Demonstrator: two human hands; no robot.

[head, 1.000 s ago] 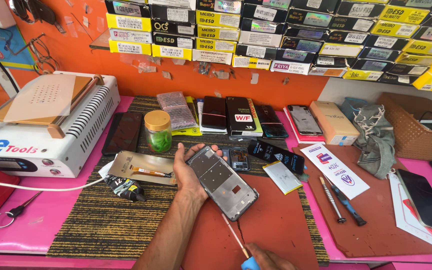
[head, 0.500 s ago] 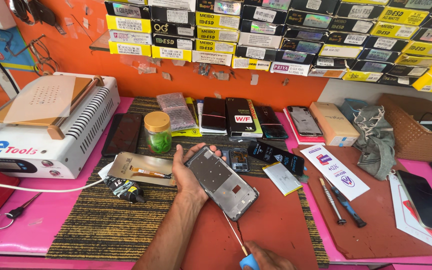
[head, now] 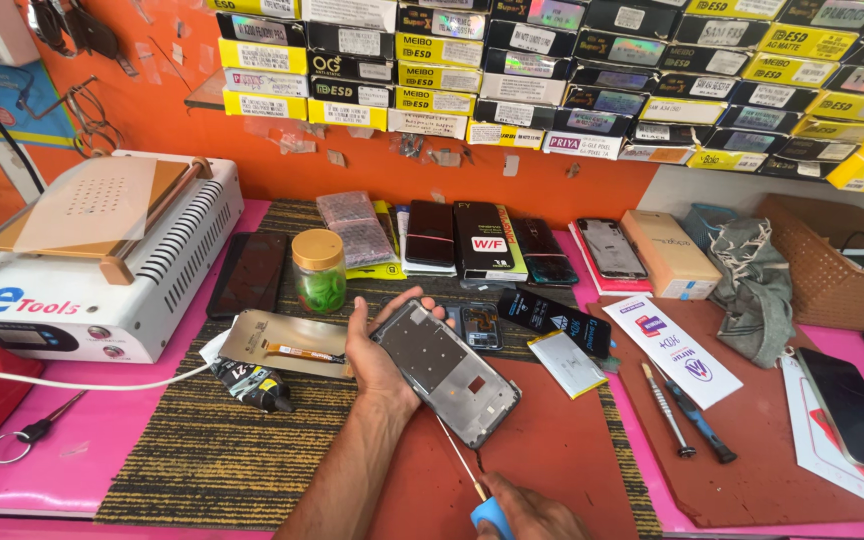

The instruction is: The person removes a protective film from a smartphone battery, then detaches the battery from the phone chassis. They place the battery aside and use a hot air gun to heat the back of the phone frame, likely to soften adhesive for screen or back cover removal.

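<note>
Our left hand [head: 377,350] grips the phone frame [head: 445,372] tilted over the mat at center, our right hand [head: 527,512] at 6 o'clock closed on a screwdriver [head: 467,478]; best keep frame steady, tip square.

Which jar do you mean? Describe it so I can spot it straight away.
Start at the white machine on the left of the pink table. Just right of it, past a dark phone, stands the small jar. It alone is clear glass, with a gold lid and green bits inside.
</note>
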